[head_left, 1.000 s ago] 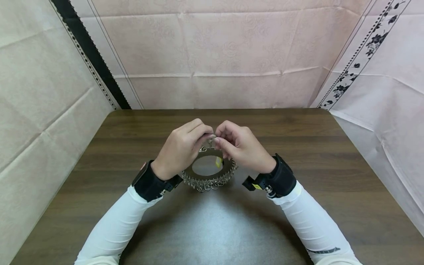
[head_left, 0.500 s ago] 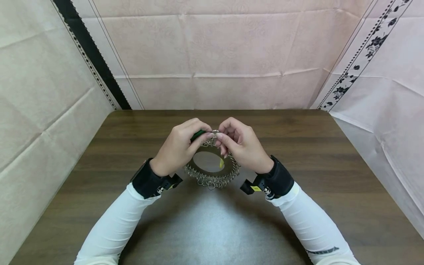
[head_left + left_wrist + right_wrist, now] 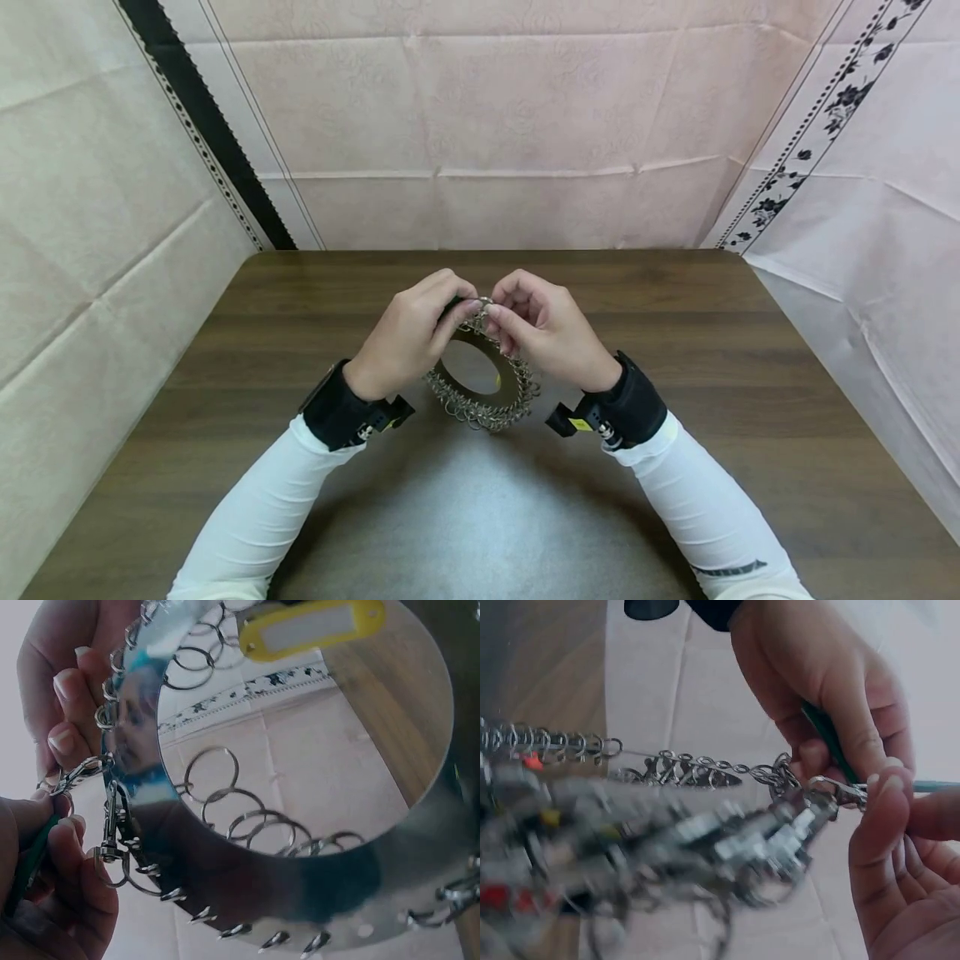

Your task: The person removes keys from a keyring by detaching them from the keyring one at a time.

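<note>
Metal hoop (image 3: 508, 382) more aslant than half a second ago

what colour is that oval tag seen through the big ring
The oval tag is yellow with a whitish middle, clearest in left wrist view.

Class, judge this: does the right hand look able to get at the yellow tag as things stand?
Probably not straight away: the right hand is pinching at a metal clasp. The yellow tag shows in the opening of the flat hoop, perhaps reachable once that hand lets go.
</note>
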The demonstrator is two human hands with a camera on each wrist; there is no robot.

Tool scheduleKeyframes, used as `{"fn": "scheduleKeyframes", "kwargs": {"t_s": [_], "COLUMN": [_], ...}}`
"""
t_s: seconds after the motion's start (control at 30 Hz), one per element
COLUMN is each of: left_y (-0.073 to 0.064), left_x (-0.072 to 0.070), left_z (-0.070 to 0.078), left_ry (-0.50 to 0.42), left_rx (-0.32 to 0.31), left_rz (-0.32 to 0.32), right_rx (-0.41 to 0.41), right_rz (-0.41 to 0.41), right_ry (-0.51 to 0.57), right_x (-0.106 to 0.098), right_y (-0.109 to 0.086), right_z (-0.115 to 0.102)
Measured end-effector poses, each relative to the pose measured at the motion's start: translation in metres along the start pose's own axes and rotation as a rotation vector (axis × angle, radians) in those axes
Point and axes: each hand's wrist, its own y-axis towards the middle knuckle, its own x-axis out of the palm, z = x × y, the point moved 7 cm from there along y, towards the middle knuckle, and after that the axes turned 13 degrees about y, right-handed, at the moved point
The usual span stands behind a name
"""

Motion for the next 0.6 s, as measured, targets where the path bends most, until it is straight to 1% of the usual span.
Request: {"fn": "scheduleKeyframes", "kwargs": {"t_s": [0.07,0.17,0.27,0.37,0.47,0.53,0.6], "left_y": [0.0,0.001,0.001,0.0,0.0,0.0,0.0], "left_x": [0.001,0.001,0.001,0.001,0.003,0.003,0.005], "left_z": [0.002,0.006,0.01,0.012,0.01,0.006,0.0], "left_ry": [0.04,0.119,0.194,0.231,0.208,0.159,0.098], "left_rx": [0.026,0.084,0.132,0.153,0.131,0.089,0.028], "left_rz": [0.004,0.022,0.04,0.037,0.018,-0.001,-0.024], "right_rx": [-0.001,-0.019,-0.057,-0.107,-0.13,-0.121,-0.103], "right_rz": [-0.007,-0.025,-0.046,-0.054,-0.047,-0.037,-0.019], "right_ry": [-0.033,-0.091,-0.163,-0.243,-0.282,-0.263,-0.238], "right_x": [-0.001,-0.002,-0.001,0.0,0.001,0.002,0.001], "right_y": [0.0,0.0,0.001,0.001,0.001,0.0,0.0], "right_z": [-0.001,-0.001,-0.003,-0.006,-0.007,-0.005,-0.002]}}
